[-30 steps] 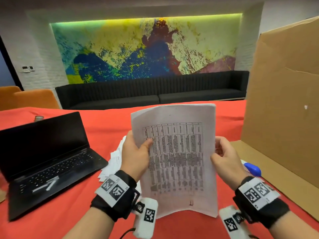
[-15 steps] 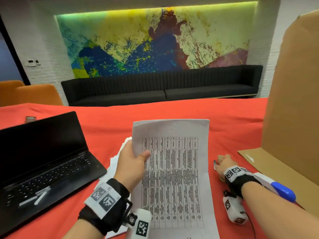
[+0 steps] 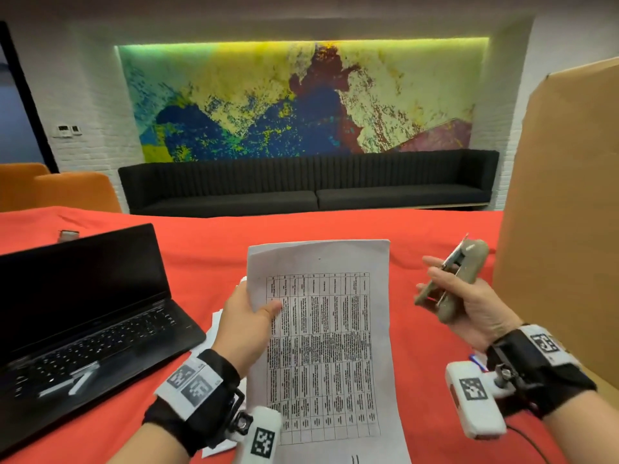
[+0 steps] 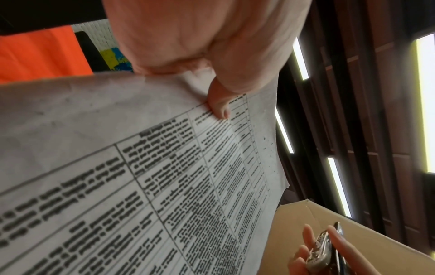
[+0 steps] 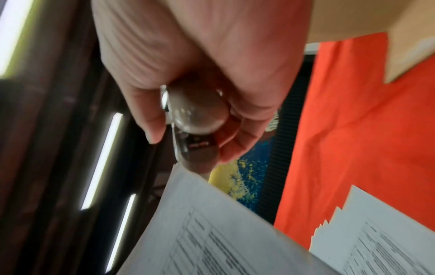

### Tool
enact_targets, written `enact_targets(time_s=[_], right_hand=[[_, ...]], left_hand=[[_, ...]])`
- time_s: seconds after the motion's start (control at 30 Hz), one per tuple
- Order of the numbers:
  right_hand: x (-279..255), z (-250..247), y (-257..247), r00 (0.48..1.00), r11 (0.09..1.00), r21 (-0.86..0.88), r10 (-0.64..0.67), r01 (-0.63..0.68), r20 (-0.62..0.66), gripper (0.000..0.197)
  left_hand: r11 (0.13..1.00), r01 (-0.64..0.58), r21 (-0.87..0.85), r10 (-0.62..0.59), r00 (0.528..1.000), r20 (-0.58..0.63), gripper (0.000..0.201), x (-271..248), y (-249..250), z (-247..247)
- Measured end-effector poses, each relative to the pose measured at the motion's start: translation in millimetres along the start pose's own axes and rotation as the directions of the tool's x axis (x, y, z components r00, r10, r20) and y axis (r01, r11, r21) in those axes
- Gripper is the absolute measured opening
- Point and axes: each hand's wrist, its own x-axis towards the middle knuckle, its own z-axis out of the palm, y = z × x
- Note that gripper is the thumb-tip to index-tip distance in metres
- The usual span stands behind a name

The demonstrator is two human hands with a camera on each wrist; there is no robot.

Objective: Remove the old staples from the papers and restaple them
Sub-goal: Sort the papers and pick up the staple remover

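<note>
**Papers in one hand, stapler in the other**

My left hand (image 3: 246, 324) holds the stapled papers (image 3: 330, 346) up over the red table (image 3: 301, 229). My thumb (image 4: 219, 106) presses on the front page, on the printed grid, and my other fingers go behind the sheets where I cannot see them. The papers stand almost upright, tilted a bit back, with the long side going up. The page has a big grid full of tiny dark words. I cannot see a staple on it.

My right hand (image 3: 469, 303) is up in the air, just to the right of the papers and not touching them. My fingers are curled round a small grey stapler (image 3: 459, 279). Its metal part sticks out past my fingers and points up and away from me. From my right wrist I see its round back end (image 5: 197, 111) sitting in my palm.

Under my left hand, more papers (image 3: 217, 329) lie in a messy pile on the table. To the left sits an open black laptop (image 3: 83, 313) with a dark screen. To the right stands a big brown cardboard box (image 3: 562, 229).

Far back there is a long black sofa (image 3: 308, 185), orange chairs (image 3: 70, 192) on the left, and a big bright painting (image 3: 301, 102) on the wall.
</note>
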Motion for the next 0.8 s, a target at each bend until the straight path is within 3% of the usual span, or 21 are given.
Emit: enact_targets(time_s=[0.07, 0.2, 0.27, 0.37, 0.47, 0.53, 0.6, 0.63, 0.7, 0.73, 0.8], right_hand=[[-9, 11, -8, 1.0, 0.995, -0.101, -0.025, 0.025, 0.004, 0.04], [-24, 25, -4, 1.0, 0.992, -0.124, -0.017, 0.015, -0.009, 0.014], [-34, 27, -1, 1.0, 0.988, -0.157, -0.007, 0.011, 0.03, 0.014], [-46, 27, -1, 0.995, 0.933, -0.359, 0.044, -0.009, 0.089, 0.015], [-40, 11, 17, 0.988, 0.693, -0.708, 0.145, -0.139, -0.052, 0.011], [-29, -6, 42, 0.942, 0.386, -0.868, 0.245, -0.314, -0.232, 0.01], [-22, -12, 63, 0.891, 0.087, -0.921, 0.302, -0.38, -0.339, 0.029], [-19, -11, 69, 0.883, -0.051, -0.939, 0.326, -0.34, -0.337, 0.038], [-7, -8, 74, 0.892, -0.232, -0.958, 0.378, -0.167, -0.247, 0.038], [4, -7, 77, 0.902, -0.282, -0.956, 0.385, -0.084, -0.193, 0.037], [27, -9, 91, 0.907, -0.311, -0.947, 0.369, -0.083, -0.201, 0.035]], left_hand=[[1.0, 0.001, -0.025, -0.001, 1.0, -0.018, 0.031, -6, 5, -6], [0.998, -0.001, -0.065, -0.001, 1.0, -0.031, 0.028, -16, 10, -13], [0.998, -0.003, -0.069, 0.002, 1.0, -0.021, 0.027, -20, 13, -16], [0.997, -0.009, -0.076, 0.007, 1.0, -0.024, 0.026, -23, 16, -20], [0.996, 0.003, -0.089, -0.006, 0.999, -0.038, 0.024, -23, 15, -22], [0.996, 0.016, -0.084, -0.019, 0.999, -0.034, 0.023, -21, 13, -20], [0.997, 0.016, -0.076, -0.018, 1.0, -0.018, 0.023, -18, 12, -15], [0.998, 0.014, -0.068, -0.015, 1.0, -0.012, 0.024, -16, 11, -12], [0.999, 0.008, -0.047, -0.009, 1.0, -0.007, 0.025, -11, 8, -7], [0.999, 0.005, -0.035, -0.005, 1.0, -0.008, 0.025, -8, 7, -4], [1.0, 0.004, -0.013, -0.004, 1.0, -0.014, 0.025, -5, 4, -1]])
